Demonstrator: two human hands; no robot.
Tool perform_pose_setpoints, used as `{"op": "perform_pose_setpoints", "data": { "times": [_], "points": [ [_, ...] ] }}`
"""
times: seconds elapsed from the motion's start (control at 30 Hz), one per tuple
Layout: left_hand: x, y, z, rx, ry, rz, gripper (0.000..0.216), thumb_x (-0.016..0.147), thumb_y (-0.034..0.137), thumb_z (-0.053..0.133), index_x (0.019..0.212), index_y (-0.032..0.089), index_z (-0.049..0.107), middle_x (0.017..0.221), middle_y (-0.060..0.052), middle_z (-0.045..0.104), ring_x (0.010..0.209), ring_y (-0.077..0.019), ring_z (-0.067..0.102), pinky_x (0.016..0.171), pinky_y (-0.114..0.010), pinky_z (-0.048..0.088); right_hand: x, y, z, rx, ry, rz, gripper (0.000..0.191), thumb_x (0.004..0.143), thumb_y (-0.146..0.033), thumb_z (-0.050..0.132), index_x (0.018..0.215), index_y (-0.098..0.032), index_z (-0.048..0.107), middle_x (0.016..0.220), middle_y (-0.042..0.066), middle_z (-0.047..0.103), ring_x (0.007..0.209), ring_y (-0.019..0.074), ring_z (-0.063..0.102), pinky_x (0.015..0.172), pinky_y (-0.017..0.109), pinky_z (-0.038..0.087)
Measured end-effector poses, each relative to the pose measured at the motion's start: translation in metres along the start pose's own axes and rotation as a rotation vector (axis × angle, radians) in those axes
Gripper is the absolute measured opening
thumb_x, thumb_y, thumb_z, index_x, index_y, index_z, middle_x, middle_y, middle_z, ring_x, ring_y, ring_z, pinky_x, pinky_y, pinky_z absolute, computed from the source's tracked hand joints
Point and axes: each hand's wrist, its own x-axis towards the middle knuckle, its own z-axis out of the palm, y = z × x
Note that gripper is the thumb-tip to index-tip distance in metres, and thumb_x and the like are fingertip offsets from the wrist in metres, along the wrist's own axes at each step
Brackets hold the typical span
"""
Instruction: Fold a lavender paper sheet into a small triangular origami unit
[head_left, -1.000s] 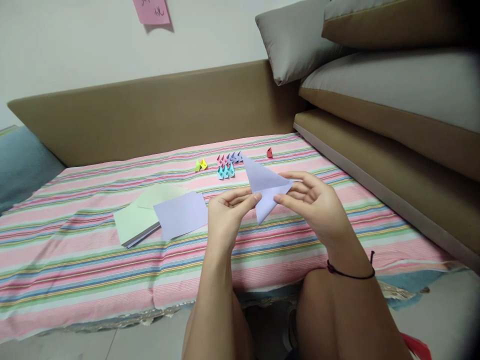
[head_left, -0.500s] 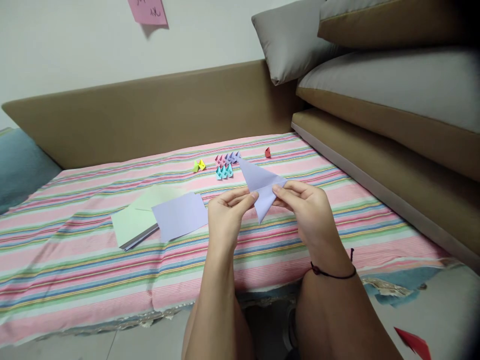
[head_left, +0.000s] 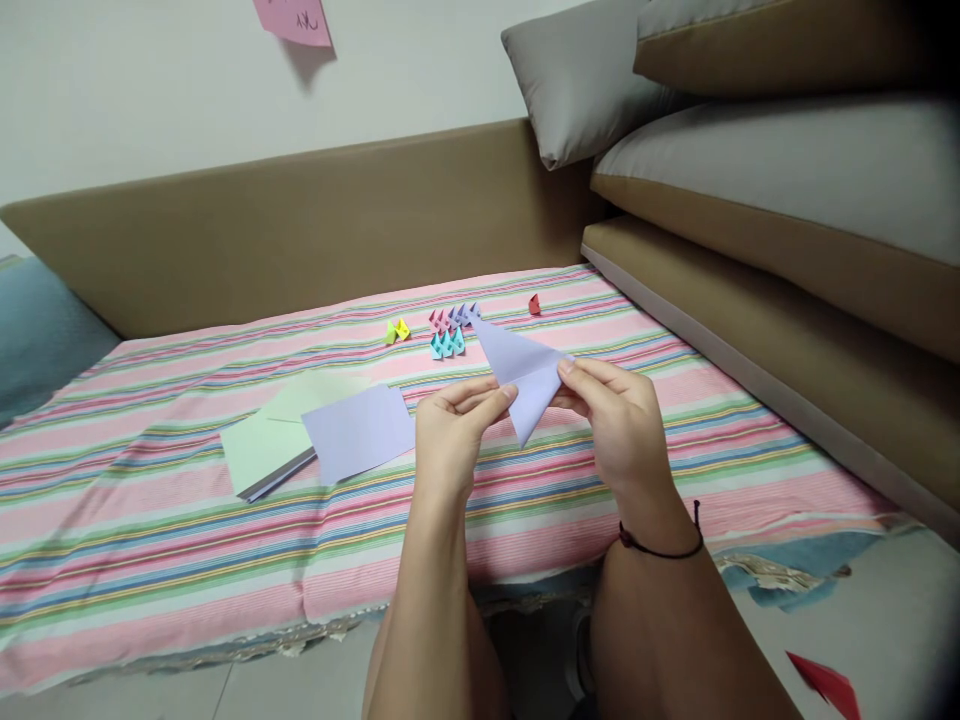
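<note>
My left fingers [head_left: 501, 396] pinch the left edge of the folded lilac paper [head_left: 525, 375], and my right fingers [head_left: 581, 372] grip its right corner. The paper hangs in the air between my left hand [head_left: 450, 440] and right hand [head_left: 619, 425], above the striped cover [head_left: 150, 520]. Its long axis runs steeply: one tip points away toward the small folded pieces [head_left: 450, 332], the other down toward me. A stack of sheets [head_left: 330, 432] lies to the left, well apart.
</note>
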Motion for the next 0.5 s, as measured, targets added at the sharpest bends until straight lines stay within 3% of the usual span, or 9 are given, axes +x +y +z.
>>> {"op": "perform_pose_setpoints", "data": {
  "times": [0.3,0.5],
  "points": [
    [0.0016,-0.0008,-0.0006,-0.009,-0.010,-0.034,0.030,0.050,0.028,0.085,0.073,0.013,0.073,0.069,-0.007,0.073,0.070,-0.0213,0.070,0.074,-0.034,0.055,-0.0003,-0.0021,-0.0005,-0.060,0.007,-0.035,0.021,0.079,-0.031,0.059,0.063,-0.018,0.062,0.068,0.001,0.060,0.071,0.0166,0.061,0.070,0.031,0.057],
    [0.0030,-0.0031,-0.0027,-0.022,-0.018,-0.032,0.025,0.054,0.026,0.082,0.074,0.013,0.074,0.070,-0.007,0.073,0.071,-0.0211,0.070,0.074,-0.033,0.055,0.0001,-0.0018,-0.0017,-0.020,-0.004,-0.008,0.023,0.083,-0.037,0.054,0.077,-0.018,0.068,0.080,0.005,0.068,0.083,0.0205,0.065,0.071,0.032,0.057]
  ]
}}
